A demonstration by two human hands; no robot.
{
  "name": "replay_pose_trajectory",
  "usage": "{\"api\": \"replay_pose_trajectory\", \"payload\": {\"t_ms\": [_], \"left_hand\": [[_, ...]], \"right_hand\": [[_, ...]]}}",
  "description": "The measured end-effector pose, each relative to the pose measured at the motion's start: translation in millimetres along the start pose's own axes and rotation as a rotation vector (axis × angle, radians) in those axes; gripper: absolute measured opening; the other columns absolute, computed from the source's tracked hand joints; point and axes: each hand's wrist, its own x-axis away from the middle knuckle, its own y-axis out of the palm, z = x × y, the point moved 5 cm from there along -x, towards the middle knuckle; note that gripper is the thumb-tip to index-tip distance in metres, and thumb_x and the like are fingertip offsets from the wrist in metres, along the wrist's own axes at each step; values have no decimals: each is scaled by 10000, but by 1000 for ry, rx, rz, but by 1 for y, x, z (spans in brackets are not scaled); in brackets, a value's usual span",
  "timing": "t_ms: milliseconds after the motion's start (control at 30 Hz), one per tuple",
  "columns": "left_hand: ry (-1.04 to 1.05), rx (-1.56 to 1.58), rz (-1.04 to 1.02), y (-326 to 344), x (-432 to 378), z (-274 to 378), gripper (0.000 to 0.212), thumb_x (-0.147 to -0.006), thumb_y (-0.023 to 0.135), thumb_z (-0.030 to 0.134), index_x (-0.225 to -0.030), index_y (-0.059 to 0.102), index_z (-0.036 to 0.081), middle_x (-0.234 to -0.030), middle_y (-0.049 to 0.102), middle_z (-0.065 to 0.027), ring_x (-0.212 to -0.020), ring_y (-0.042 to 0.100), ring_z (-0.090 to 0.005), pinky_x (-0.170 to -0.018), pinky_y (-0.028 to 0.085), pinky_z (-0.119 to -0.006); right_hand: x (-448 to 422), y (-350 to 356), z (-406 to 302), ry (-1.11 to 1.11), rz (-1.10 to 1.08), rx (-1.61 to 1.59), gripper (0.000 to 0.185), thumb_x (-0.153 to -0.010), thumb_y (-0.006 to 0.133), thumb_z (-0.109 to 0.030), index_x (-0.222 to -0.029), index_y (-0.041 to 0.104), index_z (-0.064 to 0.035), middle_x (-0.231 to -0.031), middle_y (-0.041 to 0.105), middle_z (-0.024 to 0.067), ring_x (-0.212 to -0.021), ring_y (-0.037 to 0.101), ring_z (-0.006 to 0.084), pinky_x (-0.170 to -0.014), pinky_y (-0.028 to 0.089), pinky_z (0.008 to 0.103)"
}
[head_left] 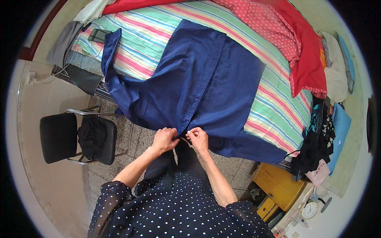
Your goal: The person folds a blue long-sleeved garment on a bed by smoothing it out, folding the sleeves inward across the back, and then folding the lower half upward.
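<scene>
A navy blue button-front shirt [184, 77] lies spread on the bed, its hem toward the far side and its collar end at the near edge. One sleeve [110, 59] bends up at the left; the other trails along the bed's near edge at the right. My left hand [164, 140] pinches the shirt's near edge, left of the front opening. Just across the opening, my right hand [198, 139] has its thumb and fingertips closed together at the shirt's edge. The cloth between those fingers is mostly hidden.
Under the shirt is a striped bedsheet [137, 32]. A red quilt [306, 59] is bunched at the far right, and a dark phone-like object [98, 35] lies at the left. A black chair [59, 138] holds dark cloth. A yellow wooden cabinet [279, 184] and a clock [310, 210] stand at right.
</scene>
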Motion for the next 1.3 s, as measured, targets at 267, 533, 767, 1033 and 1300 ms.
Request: {"api": "replay_pose_trajectory", "payload": {"t_ms": [267, 533, 767, 1033, 1300], "left_hand": [[-36, -196, 366, 3, -52, 17, 288, -691, 698, 112, -907, 514, 66, -859, 587, -115, -859, 600, -310, -722, 463, -424], [-130, 345, 451, -7, -30, -2, 174, -815, 671, 192, -848, 664, 22, -833, 653, -167, -792, 655, -340, -697, 508, -424], [-167, 337, 350, -10, -17, 1, 186, -775, 715, 180, -798, 617, 24, -730, 644, -139, -697, 654, -304, -618, 496, -403], [-195, 370, 316, -6, -20, 21, 204, -757, 690, 201, -782, 638, 6, -695, 656, -148, -684, 662, -324, -627, 512, -399], [-131, 358, 208, -4, -26, 21, 204, -781, 666, 176, -813, 652, -25, -685, 666, -116, -673, 680, -206, -626, 520, -337]], "right_hand": [[0, -3, -15, -131, 45, 220, 144, -844, 673, -131, -814, 623, 0, -704, 689, 71, -619, 641, 99, -573, 501, 254], [3, -7, -14, -108, 63, 195, 150, -837, 677, -175, -805, 634, -36, -695, 693, 69, -621, 666, 159, -613, 511, 301], [7, -3, -21, -178, 48, 168, 147, -844, 680, -149, -821, 632, -13, -685, 678, 34, -591, 606, 72, -539, 467, 243], [7, -5, -12, -181, 27, 131, 120, -856, 664, -105, -855, 625, 8, -710, 675, 40, -629, 615, 77, -585, 503, 254], [11, -4, -17, -261, 119, 163, 105, -850, 659, -109, -858, 632, -7, -719, 679, 64, -650, 644, 125, -612, 511, 286]]}}
